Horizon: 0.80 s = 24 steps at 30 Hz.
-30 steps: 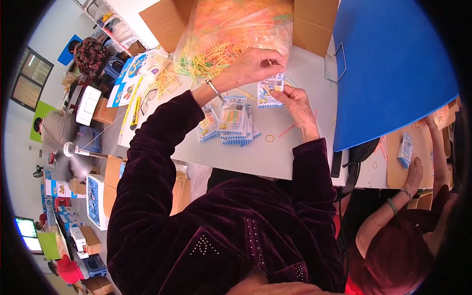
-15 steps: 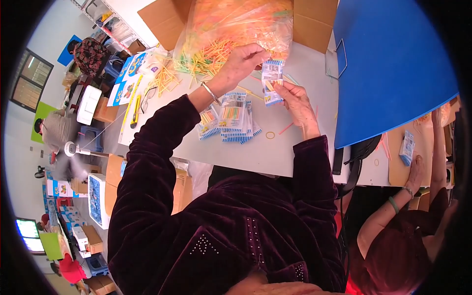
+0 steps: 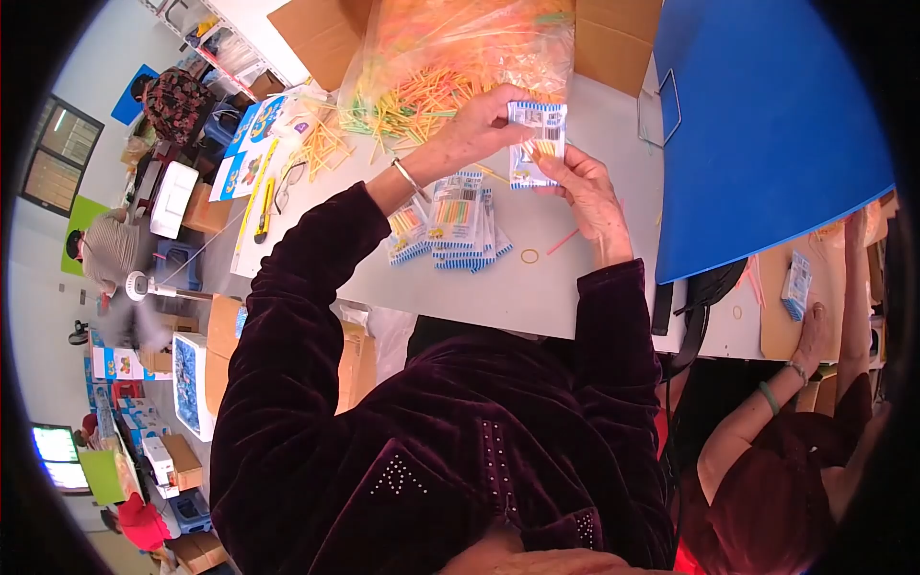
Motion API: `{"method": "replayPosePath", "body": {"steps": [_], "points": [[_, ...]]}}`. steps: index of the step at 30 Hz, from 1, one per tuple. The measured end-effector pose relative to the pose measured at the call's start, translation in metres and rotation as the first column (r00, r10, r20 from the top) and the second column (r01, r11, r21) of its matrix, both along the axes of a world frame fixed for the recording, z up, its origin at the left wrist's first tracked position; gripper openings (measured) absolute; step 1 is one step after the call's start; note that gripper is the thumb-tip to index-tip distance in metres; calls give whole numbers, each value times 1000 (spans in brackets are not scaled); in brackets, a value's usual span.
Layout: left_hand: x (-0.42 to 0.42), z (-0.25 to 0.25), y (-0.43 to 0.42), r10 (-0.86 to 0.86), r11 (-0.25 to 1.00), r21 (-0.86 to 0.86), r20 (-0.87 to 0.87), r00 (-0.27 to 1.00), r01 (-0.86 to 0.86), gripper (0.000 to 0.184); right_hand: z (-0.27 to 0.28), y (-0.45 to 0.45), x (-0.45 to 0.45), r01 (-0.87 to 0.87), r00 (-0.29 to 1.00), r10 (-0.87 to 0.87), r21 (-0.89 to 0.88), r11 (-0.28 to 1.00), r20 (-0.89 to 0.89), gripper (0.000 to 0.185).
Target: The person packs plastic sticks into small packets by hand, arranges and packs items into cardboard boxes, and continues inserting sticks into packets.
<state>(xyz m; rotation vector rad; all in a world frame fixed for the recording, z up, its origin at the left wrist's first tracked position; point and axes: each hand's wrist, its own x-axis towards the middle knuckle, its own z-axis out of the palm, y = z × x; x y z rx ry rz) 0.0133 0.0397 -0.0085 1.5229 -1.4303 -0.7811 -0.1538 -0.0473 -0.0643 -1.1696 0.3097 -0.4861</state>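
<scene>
Between my two hands is a small clear packet (image 3: 539, 144) with blue striped ends, held upright over the table (image 3: 460, 302). My left hand (image 3: 479, 129) pinches its upper left side, and my right hand (image 3: 586, 190) grips its lower right part, thumb in front. Below my left wrist lies a pile of similar packets (image 3: 454, 216) with coloured sticks showing inside. Beyond my hands, many loose coloured sticks (image 3: 412, 103) spill from a large clear plastic bag (image 3: 460, 38). A rubber band (image 3: 529, 256) rests right of the pile.
An open cardboard box (image 3: 618, 43) surrounds the bag. Glasses (image 3: 285, 189) and a yellow cutter (image 3: 264, 213) lie at the left. A blue panel (image 3: 767, 134) stands at the right, with a co-worker's arm (image 3: 743, 436) beyond it. More people are in the left background.
The packet has been raised and turned more to face the camera. My left hand, earlier apart from it, has come onto its upper left side. My right hand has shifted slightly.
</scene>
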Motion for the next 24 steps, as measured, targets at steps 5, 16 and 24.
{"method": "replayPosePath", "body": {"steps": [5,16,24], "points": [[-9,7,3,26,998,-44,-156,987,-34,36,-7,-7,-1,-36,999,36,76,996,1,29],[-11,-9,3,19,1000,-12,-39,999,-20,19,-10,-4,0,2,1000,-2,81,997,3,26],[-12,-13,1,40,999,-18,157,987,-38,9,-15,-3,0,8,999,-13,-112,994,-44,23]]}}
